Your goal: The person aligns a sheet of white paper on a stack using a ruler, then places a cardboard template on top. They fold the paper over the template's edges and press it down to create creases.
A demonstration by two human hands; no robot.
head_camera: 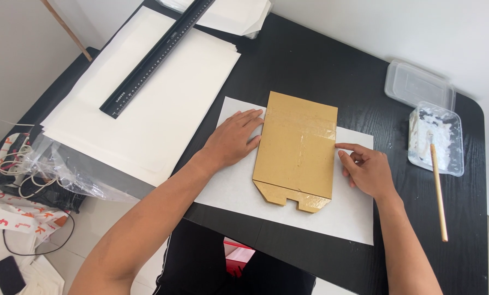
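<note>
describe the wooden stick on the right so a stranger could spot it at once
On the black table, look to the right edge, past the right hand. The wooden stick leans out of a clear tray of white paste; it is thin, pale and round, unlike the flat black ruler.

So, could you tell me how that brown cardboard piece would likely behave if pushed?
The cardboard piece lies flat on a white paper sheet, so it would probably slide easily. It looks thin and light, likely flexing along its folded bottom flaps.

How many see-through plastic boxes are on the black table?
2. One clear plastic container holding white paste sits at the table's right side, with a wooden stick resting in it. Another clear, lidded plastic container lies just behind it, apparently empty.
</note>
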